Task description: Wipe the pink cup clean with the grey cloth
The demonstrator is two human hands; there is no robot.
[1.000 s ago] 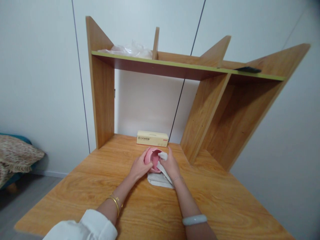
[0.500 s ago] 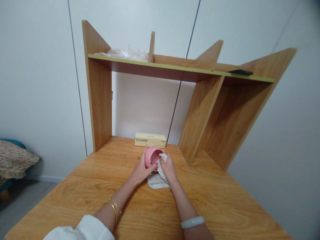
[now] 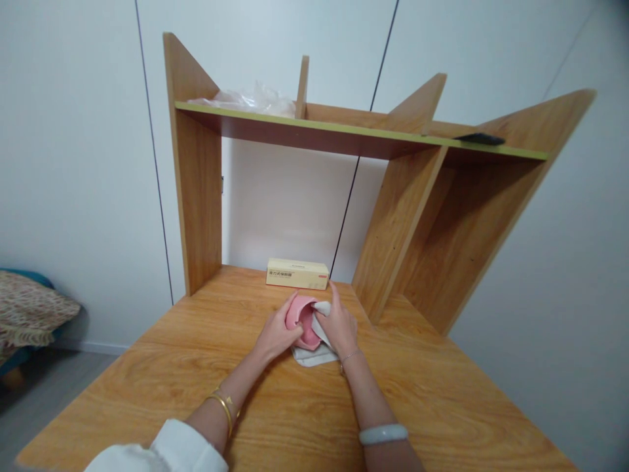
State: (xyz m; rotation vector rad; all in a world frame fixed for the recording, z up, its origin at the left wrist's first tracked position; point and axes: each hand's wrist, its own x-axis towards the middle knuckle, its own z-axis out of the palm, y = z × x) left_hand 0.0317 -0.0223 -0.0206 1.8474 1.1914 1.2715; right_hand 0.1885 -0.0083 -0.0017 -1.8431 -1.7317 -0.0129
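A pink bowl (image 3: 308, 337) is tipped on its side, its opening turned toward me and to the right. My left hand (image 3: 279, 333) grips it from the left, with the thumb over the near rim and the fingers along the outside. My right hand (image 3: 340, 325) is closed on a pale grey-white cloth (image 3: 314, 358) and presses part of it against the bowl's right rim. Its index finger points up and away. The rest of the cloth hangs or lies below the bowl on the wooden desk (image 3: 289, 413).
Behind the bowl stands a long cream box (image 3: 297, 274) with printed lettering. A wooden shelf unit (image 3: 201, 203) rises at the desk's back, carrying a clear plastic bag (image 3: 250, 101) and a flat black object (image 3: 481, 139). At far left is a patterned cloth (image 3: 34, 308).
The bowl has turned and tilted a little in my left hand. My right hand has shifted slightly right with the cloth, its index finger now raised.
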